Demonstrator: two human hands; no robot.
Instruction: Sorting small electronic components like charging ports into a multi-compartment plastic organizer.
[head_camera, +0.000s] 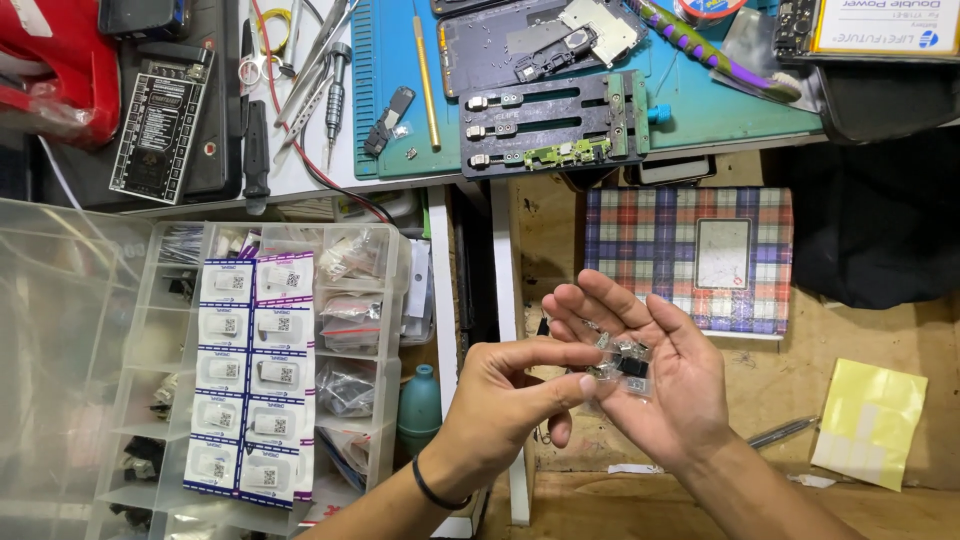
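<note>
Pinching small clear plastic baggies of tiny dark parts (622, 362) with left hand (500, 405) grip closed | baggies lie on open right hand (660, 375) palm, just right of left fingertips

The small clear packet (622, 366) lies on the right hand (655, 385); the compartment organizer box (370, 300) sits at nine o'clock, the circuit-board holder (555, 122) at twelve.

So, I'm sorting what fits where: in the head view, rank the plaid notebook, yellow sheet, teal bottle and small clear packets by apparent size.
1. Plaid notebook
2. Yellow paper sheet
3. Teal plastic bottle, partly hidden
4. Small clear packets in the right hand, despite being nearer the camera
</note>
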